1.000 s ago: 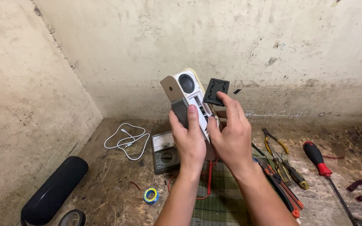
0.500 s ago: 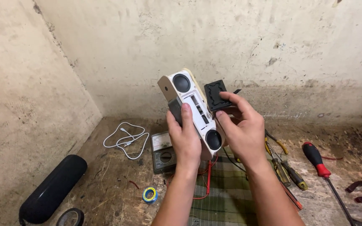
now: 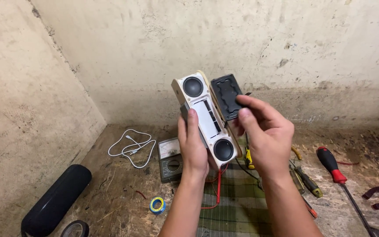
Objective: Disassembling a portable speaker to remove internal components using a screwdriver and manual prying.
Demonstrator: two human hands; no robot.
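Hands lift an opened white speaker chassis [image 3: 207, 120] above the worktop [image 3: 110, 188]: the left hand [image 3: 194, 147] grips the body, the right hand [image 3: 264, 131] pinches its detached black panel [image 3: 226, 96] alongside, seemingly not refitted; multimeter [image 3: 170, 159] and screwdriver [image 3: 330, 164] lie below.

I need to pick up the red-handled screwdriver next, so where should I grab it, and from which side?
Probably the thick red-and-black handle of the screwdriver, taken from above. It lies flat on the floor right of the right hand, handle toward the wall, with bare floor around it; the thin shaft offers little grip.

White speaker chassis [image 3: 207, 118] — two round drivers, tilted upright — beside a black oblong panel [image 3: 226, 97].
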